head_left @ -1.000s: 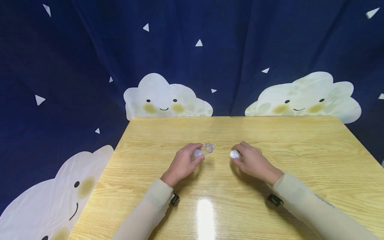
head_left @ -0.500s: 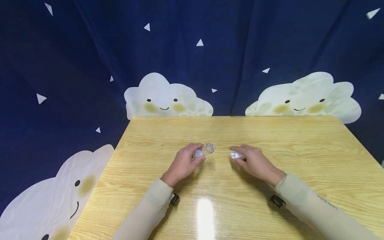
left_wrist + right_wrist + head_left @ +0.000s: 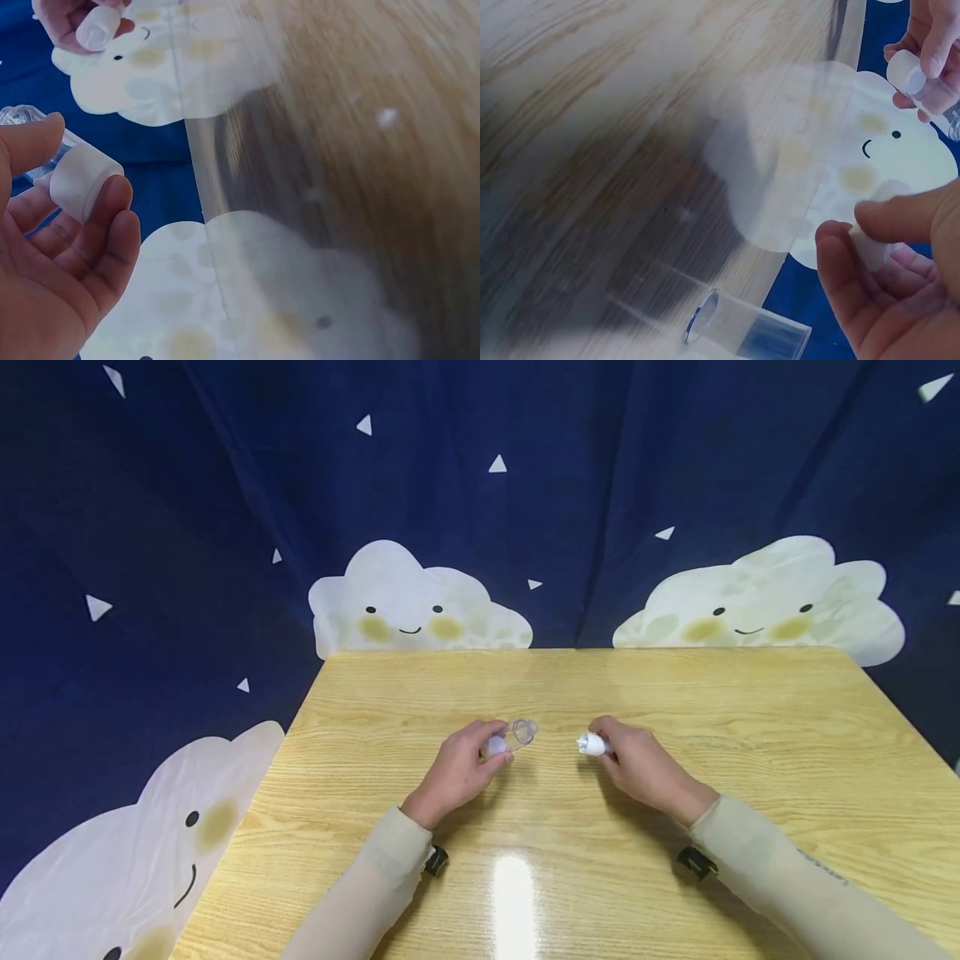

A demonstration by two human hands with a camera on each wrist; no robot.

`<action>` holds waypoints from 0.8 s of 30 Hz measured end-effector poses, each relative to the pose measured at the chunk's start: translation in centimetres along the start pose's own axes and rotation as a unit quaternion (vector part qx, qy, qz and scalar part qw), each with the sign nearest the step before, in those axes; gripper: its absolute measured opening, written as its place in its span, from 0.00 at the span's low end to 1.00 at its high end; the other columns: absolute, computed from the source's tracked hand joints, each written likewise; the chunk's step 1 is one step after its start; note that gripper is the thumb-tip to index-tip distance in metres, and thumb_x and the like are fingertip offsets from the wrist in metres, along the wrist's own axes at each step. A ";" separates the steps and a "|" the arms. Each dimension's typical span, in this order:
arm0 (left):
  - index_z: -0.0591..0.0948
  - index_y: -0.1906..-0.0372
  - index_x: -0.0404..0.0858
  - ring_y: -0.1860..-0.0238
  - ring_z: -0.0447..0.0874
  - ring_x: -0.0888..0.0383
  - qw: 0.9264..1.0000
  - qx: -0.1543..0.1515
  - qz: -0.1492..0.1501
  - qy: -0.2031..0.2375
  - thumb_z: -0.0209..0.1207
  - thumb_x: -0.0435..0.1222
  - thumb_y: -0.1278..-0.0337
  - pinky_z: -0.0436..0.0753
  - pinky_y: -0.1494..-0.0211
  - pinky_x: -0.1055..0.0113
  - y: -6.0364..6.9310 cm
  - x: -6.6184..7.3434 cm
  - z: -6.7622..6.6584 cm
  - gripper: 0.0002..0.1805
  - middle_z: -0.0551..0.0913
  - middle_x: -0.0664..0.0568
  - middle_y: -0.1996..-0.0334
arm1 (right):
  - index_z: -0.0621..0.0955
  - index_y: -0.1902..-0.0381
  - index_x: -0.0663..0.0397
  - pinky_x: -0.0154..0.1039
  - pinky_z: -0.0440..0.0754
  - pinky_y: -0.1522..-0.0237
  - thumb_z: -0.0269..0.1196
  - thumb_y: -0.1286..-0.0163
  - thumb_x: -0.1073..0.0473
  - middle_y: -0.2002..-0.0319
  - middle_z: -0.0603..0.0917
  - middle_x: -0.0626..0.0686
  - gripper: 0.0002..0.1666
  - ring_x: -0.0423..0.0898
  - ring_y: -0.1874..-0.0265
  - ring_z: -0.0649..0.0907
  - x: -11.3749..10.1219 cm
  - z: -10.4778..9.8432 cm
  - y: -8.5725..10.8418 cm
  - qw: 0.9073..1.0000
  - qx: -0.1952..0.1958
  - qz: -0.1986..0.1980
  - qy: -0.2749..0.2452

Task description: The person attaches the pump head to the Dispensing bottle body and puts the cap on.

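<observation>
My left hand grips a small clear bottle with a white end piece near the fingertips. The bottle lies tilted, its clear end pointing right toward the other hand. Across a short gap, my right hand pinches a small white cap-like piece between thumb and fingers. A narrow tip on this piece points left in the head view. Both held things are apart and above the table. Fingers partly cover the white piece in the right wrist view.
A clear open plastic cylinder stands on the table near my right hand in the right wrist view. The wooden table reaches back to a dark blue curtain with cloud prints. Each wrist carries a black camera mount.
My right hand has turned the white piece from its round end facing up to its tip pointing left. The fingers have shifted around it. My left hand has barely moved.
</observation>
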State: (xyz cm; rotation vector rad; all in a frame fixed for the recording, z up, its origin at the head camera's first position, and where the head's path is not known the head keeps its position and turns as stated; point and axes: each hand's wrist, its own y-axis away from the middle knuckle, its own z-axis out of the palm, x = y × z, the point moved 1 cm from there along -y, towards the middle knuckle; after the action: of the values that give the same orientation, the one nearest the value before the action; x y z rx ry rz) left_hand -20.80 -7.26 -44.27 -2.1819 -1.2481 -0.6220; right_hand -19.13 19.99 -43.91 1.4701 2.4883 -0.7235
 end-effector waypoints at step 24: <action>0.78 0.38 0.40 0.61 0.79 0.61 1.000 -0.018 -0.011 0.006 0.63 0.41 0.36 0.80 0.60 0.70 0.0 0.2 0.4 0.23 0.84 0.48 0.47 | 0.83 0.49 0.67 0.34 0.79 0.70 0.66 0.37 0.71 0.59 0.85 0.58 0.18 0.42 0.70 0.79 1.2 -1.1 0.4 0.999 0.026 0.028 -0.020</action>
State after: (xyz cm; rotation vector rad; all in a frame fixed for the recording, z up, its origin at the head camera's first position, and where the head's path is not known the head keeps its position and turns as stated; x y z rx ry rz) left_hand -20.68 -6.85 -44.38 -2.1936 -1.2647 -0.6701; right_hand -19.30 21.60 -43.49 1.5198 2.4059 -0.8062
